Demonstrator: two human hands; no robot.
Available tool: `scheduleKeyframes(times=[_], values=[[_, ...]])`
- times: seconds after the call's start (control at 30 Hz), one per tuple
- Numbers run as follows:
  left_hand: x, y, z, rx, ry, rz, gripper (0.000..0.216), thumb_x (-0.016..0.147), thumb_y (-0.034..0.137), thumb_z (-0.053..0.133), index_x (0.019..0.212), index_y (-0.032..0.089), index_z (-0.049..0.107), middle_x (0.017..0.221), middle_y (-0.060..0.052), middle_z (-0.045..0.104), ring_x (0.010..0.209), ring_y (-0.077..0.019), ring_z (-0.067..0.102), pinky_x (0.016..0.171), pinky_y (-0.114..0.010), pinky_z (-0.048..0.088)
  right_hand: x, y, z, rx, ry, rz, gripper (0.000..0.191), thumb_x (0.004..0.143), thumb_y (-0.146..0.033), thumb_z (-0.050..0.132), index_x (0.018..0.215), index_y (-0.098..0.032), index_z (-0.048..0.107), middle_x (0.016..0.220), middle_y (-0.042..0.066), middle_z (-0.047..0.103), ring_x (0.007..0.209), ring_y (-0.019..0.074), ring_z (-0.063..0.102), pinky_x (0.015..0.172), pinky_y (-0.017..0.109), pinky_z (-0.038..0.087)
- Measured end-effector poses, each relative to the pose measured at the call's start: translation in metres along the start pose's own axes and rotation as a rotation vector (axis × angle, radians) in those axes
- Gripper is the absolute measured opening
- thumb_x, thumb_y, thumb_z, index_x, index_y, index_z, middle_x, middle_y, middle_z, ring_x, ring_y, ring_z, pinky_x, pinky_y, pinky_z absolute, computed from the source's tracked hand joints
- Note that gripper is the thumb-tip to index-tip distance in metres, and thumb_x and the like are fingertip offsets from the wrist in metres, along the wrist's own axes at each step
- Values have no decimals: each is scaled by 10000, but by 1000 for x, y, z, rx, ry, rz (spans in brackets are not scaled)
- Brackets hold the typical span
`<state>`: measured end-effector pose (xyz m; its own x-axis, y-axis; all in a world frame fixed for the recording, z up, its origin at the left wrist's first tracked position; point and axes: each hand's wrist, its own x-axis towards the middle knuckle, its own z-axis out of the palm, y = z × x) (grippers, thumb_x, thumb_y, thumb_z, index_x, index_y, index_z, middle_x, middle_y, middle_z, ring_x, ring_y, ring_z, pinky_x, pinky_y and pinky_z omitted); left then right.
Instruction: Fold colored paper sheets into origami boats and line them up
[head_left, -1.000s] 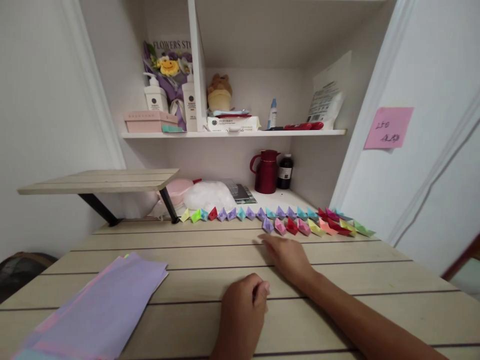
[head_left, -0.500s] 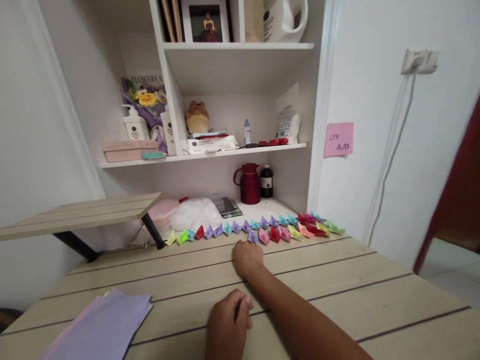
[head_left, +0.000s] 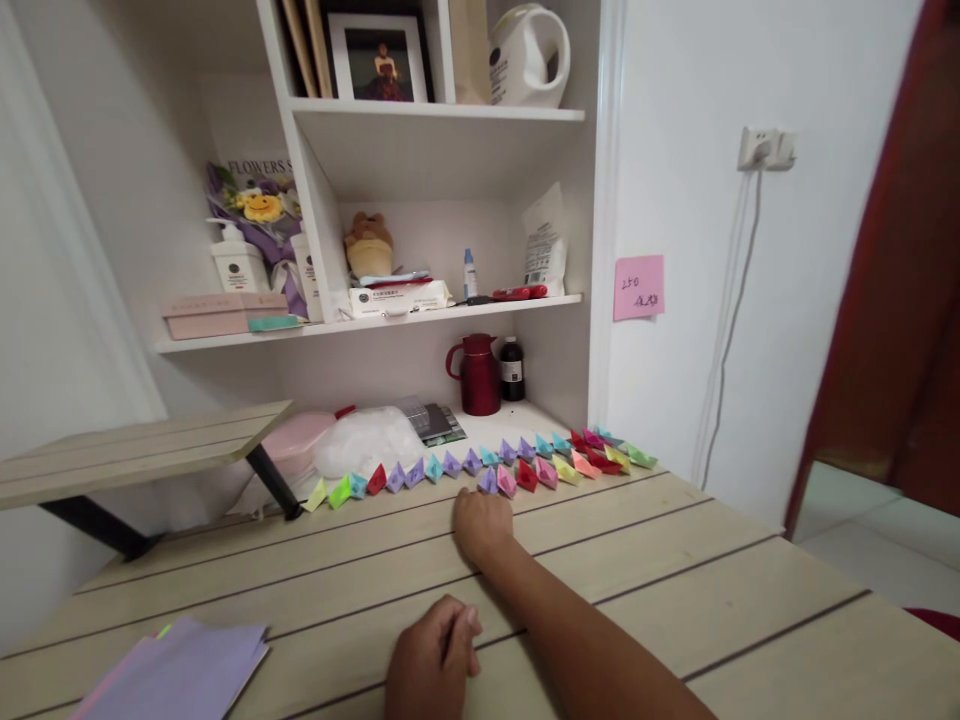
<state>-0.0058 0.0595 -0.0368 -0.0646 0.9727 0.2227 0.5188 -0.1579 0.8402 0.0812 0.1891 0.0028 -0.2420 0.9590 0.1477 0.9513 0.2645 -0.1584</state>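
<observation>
Two rows of small folded paper boats in many colours stand along the back of the wood-plank table. My right hand reaches out to the front row, fingers curled, just beside the purple paper boat at its left end. Its fingertips are hidden behind the knuckles, so I cannot see what they hold, if anything. Nearer to me, my left hand rests over the table in a loose fist, thumb against the curled fingers, with nothing visible in it.
A stack of coloured paper, purple on top, lies at the lower left. Behind it stands a small raised shelf on black legs. At the back are a clear plastic bag, a red jug and a dark bottle.
The view has turned to the right, so the cabinet, boats and paper stack sit further left. Both hands keep nearly the same place relative to the boats and table.
</observation>
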Motion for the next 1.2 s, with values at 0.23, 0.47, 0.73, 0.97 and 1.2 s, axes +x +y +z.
scheduleKeyframes(times=[0.23,0.47,0.73,0.97,1.2], values=[[-2,8,-6,-110,-42,-64,400,830,539,415,702,195,575,523,15,532,493,-148,448,518,-249,328,-31,6,-4,-55,12,-68,249,959,-223,473,1174,-156,578,1078,121,655,927,236,658,762,383,525],[-5,16,-8,-156,-59,-98,332,821,460,423,704,186,569,536,9,528,482,-137,407,487,-243,305,-43,17,-12,-123,38,-107,335,983,-330,347,1243,-252,543,971,136,719,849,272,701,678,354,468],[-5,9,-4,-168,-27,-87,290,840,393,429,708,187,584,535,17,545,463,-126,407,502,-243,311,-43,26,-14,-197,12,-143,373,981,-346,338,1304,-260,504,911,139,740,834,294,703,671,361,451],[-5,9,-2,-114,5,-68,291,848,373,431,697,184,593,531,3,566,536,-152,497,537,-246,328,-41,53,-16,-223,1,-116,380,977,-412,339,1296,-316,522,933,122,738,833,295,702,676,365,452],[-5,14,-4,-117,-12,-86,271,837,357,426,677,196,574,528,12,562,478,-131,433,501,-241,303,-32,57,-10,-187,9,-68,387,979,-438,336,1306,-330,513,964,110,734,867,274,694,697,354,448]])
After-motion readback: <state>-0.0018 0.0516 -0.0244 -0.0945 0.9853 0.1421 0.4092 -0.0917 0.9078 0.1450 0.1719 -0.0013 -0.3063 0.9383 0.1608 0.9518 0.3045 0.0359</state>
